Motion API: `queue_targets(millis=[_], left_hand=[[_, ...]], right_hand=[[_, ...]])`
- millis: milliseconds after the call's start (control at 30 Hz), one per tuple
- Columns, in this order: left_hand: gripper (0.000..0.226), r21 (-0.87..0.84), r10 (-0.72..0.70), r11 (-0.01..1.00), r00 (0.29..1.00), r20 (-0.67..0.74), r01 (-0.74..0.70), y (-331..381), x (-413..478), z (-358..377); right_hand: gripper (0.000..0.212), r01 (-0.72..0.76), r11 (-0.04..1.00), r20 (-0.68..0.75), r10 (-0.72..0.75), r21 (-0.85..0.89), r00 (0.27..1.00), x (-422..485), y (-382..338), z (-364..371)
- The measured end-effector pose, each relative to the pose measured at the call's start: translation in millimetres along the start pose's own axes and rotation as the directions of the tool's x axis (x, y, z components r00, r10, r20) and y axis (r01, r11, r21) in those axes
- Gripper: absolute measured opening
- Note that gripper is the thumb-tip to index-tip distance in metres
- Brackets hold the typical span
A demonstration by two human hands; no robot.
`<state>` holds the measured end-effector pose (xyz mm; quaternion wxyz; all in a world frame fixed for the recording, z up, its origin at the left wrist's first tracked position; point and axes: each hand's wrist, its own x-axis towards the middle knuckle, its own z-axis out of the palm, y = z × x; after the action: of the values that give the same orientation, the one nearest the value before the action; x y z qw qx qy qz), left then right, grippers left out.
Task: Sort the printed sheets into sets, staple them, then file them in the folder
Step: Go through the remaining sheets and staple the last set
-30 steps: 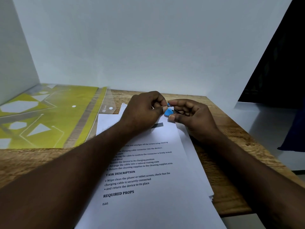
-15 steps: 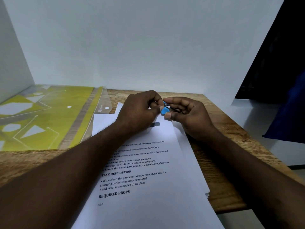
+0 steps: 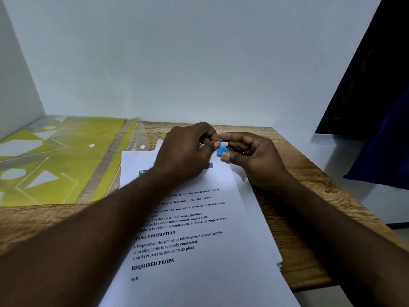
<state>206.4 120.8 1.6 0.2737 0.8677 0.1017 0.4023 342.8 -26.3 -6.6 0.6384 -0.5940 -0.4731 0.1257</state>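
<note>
A stack of printed sheets (image 3: 199, 251) lies on the wooden table (image 3: 309, 218), its top page headed "TASK DESCRIPTION". At the stack's far corner my right hand (image 3: 254, 158) grips a small blue stapler (image 3: 221, 150), thumb under it and fingers over it. My left hand (image 3: 186, 156) pinches the top corner of the sheets right beside the stapler's mouth. Most of the stapler is hidden by both hands. A yellow-green patterned plastic folder (image 3: 62, 160) lies flat at the left, its clear flap edge touching the sheets.
White walls close the table at the back and left. The table's right edge drops to a white surface (image 3: 345, 160), with a dark blue cloth (image 3: 385, 151) hanging at the far right. Bare wood shows right of the stack.
Both hands stay together at the sheets' top corner with the stapler. Only the view has shifted slightly; the blue cloth now shows at the right.
</note>
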Motion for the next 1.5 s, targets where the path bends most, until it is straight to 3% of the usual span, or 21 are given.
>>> queue_targets(millis=[367,433,500,600,733,900,1067,1200,1367,1500], left_hand=[[0.007,-0.011,-0.049,0.999,0.999,0.014,0.049,0,0,0],[0.008,-0.109,-0.074,0.991,0.997,0.038,0.078,2,-1,0],[0.025,-0.237,-0.101,0.964,0.99,0.098,0.122,5,-1,0],[0.063,-0.087,-0.05,0.994,0.982,0.181,0.066,-1,1,-1],[0.038,-0.044,-0.051,0.997,0.958,0.28,0.066,-7,1,0],[0.044,-0.027,0.001,1.0,0.961,0.275,0.006,-6,1,-1],[0.025,-0.096,0.026,0.995,0.955,0.296,0.002,-5,0,-3],[0.036,-0.102,0.045,0.995,0.96,0.278,-0.017,-5,-1,-4],[0.041,-0.018,0.102,0.995,0.97,0.222,-0.1,-7,1,-4],[0.024,0.016,0.139,0.989,0.968,0.211,-0.146,-4,0,-5]], right_hand=[[0.037,0.014,0.997,-0.017,-0.015,-0.074,1.0,0,1,3],[0.036,0.029,0.995,-0.007,-0.03,-0.1,1.0,0,1,2],[0.034,0.031,0.994,-0.006,-0.031,-0.101,0.999,-2,0,1],[0.035,0.038,0.987,-0.011,-0.04,-0.157,0.999,-3,-1,1],[0.033,0.036,0.983,-0.044,-0.044,-0.183,0.998,-5,0,1],[0.035,0.049,0.982,-0.025,-0.054,-0.184,0.998,-8,2,0],[0.04,0.086,0.976,-0.011,-0.09,-0.202,0.996,-7,1,0],[0.046,0.074,0.976,0.025,-0.071,-0.206,0.997,-7,-1,-5],[0.058,0.071,0.922,-0.019,-0.084,-0.382,0.996,-9,-2,-5],[0.05,0.081,0.888,-0.02,-0.101,-0.452,0.995,-8,-2,-5]])
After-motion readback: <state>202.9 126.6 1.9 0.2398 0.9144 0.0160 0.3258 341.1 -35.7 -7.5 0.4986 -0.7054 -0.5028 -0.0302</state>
